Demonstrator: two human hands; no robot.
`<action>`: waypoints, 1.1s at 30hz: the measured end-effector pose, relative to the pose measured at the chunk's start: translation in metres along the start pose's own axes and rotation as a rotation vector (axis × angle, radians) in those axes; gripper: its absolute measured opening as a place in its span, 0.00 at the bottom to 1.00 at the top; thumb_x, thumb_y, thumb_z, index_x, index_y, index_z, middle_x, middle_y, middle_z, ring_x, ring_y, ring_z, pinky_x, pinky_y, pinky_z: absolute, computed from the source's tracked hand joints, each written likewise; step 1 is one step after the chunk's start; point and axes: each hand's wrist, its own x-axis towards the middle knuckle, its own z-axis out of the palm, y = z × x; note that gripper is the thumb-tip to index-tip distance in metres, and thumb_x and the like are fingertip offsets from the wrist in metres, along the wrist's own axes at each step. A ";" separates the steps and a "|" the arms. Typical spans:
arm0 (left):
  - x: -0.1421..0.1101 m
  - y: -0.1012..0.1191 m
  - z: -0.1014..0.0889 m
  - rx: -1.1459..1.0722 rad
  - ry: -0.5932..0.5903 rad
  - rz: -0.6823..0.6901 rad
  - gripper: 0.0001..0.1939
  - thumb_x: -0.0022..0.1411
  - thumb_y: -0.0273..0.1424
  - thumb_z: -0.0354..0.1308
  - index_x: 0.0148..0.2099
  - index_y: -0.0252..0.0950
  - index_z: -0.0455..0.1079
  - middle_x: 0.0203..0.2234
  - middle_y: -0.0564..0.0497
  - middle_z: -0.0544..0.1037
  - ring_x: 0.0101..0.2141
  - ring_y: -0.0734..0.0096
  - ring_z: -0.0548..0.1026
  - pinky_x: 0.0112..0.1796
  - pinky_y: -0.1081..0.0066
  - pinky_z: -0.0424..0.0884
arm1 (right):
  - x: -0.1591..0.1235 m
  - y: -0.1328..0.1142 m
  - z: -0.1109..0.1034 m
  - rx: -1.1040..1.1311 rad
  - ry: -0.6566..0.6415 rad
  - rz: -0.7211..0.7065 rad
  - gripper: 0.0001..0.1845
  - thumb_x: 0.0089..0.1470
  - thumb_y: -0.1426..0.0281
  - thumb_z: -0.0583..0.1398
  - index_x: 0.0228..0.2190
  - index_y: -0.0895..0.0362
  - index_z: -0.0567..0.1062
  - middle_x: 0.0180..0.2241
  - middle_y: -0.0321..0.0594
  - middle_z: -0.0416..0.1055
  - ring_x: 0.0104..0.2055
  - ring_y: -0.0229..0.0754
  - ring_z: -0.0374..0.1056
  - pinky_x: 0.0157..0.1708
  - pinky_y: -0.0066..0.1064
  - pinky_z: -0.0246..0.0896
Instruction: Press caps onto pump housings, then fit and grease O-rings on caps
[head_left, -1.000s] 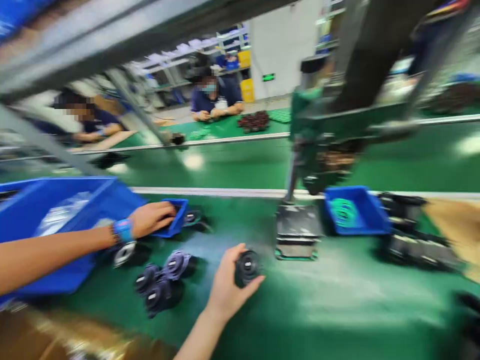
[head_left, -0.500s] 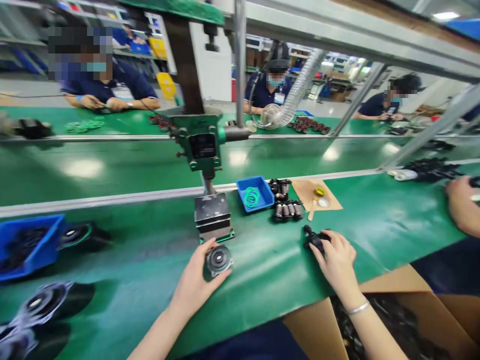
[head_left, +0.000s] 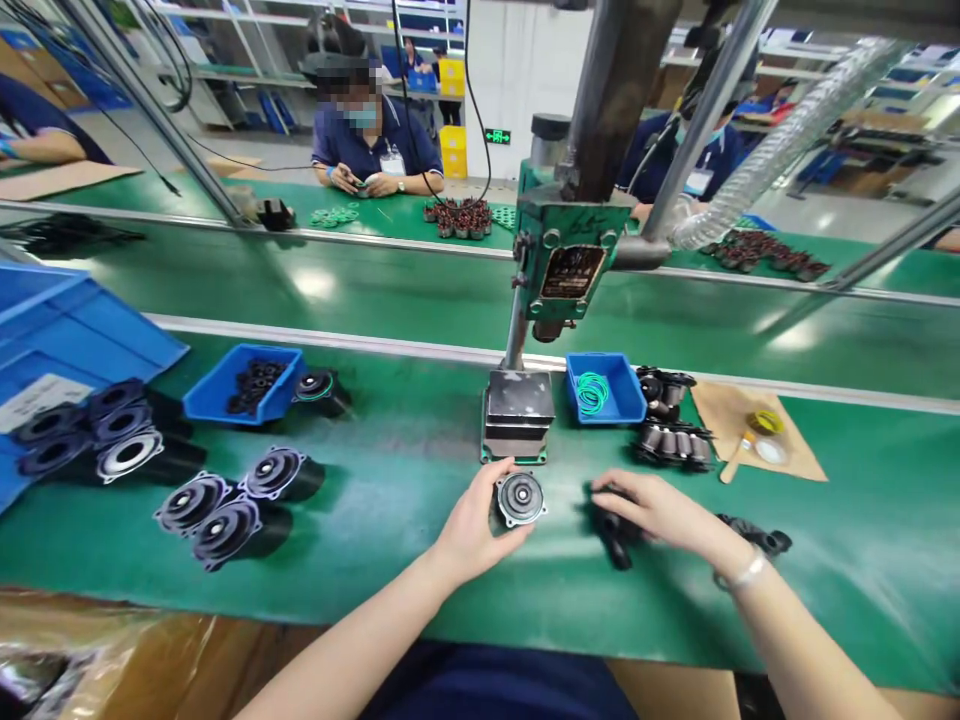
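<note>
My left hand (head_left: 480, 525) is wrapped round a dark pump motor (head_left: 521, 498), its round flanged face with a light centre turned up. It sits just in front of the press's metal base block (head_left: 520, 410). To the right, my right hand (head_left: 652, 510) grips a black plastic pump cover (head_left: 616, 540) with a pipe stub from above. Motion smears this cover, and my fingers partly hide it. A similar black plastic part (head_left: 765, 537) lies beyond my right wrist.
A green press (head_left: 566, 255) rises at the back centre. Blue bins hold green rings (head_left: 592, 393) and small black parts (head_left: 262, 385). Several motors (head_left: 229, 505) stand at left. Wound cores (head_left: 673, 442) and a brush (head_left: 739, 458) on brown paper lie at right. A co-worker (head_left: 375, 150) sits opposite.
The view has swung left, bringing the motors and bins at left further into sight. My right hand has brought the pump cover closer to the motor, which my left hand still holds.
</note>
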 end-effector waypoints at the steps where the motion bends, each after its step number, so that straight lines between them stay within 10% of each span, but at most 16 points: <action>1: 0.000 0.000 0.000 0.013 0.006 0.002 0.38 0.57 0.32 0.64 0.64 0.37 0.50 0.53 0.40 0.72 0.54 0.56 0.73 0.54 0.54 0.72 | 0.010 0.000 0.003 -0.020 0.059 -0.016 0.24 0.61 0.49 0.53 0.44 0.53 0.74 0.35 0.39 0.74 0.30 0.37 0.71 0.33 0.28 0.70; 13: -0.008 0.002 0.001 0.157 0.088 0.116 0.40 0.58 0.33 0.66 0.65 0.37 0.48 0.50 0.38 0.72 0.52 0.51 0.74 0.50 0.52 0.75 | 0.020 -0.022 0.092 -0.089 0.551 -0.131 0.21 0.61 0.58 0.57 0.52 0.55 0.70 0.52 0.49 0.67 0.55 0.48 0.65 0.56 0.47 0.63; 26: -0.004 -0.002 0.000 -0.021 0.001 -0.050 0.38 0.48 0.37 0.74 0.57 0.39 0.59 0.49 0.43 0.75 0.50 0.54 0.76 0.51 0.53 0.75 | 0.011 -0.053 0.043 -0.015 0.671 -0.224 0.11 0.56 0.63 0.64 0.37 0.57 0.76 0.43 0.41 0.77 0.42 0.39 0.76 0.47 0.30 0.72; 33: -0.007 -0.002 0.001 -0.036 0.023 0.035 0.33 0.53 0.28 0.69 0.58 0.38 0.58 0.49 0.42 0.74 0.51 0.55 0.74 0.52 0.54 0.74 | 0.010 -0.109 0.069 -0.070 0.652 -0.399 0.11 0.55 0.70 0.65 0.41 0.58 0.73 0.43 0.40 0.75 0.46 0.36 0.73 0.49 0.25 0.70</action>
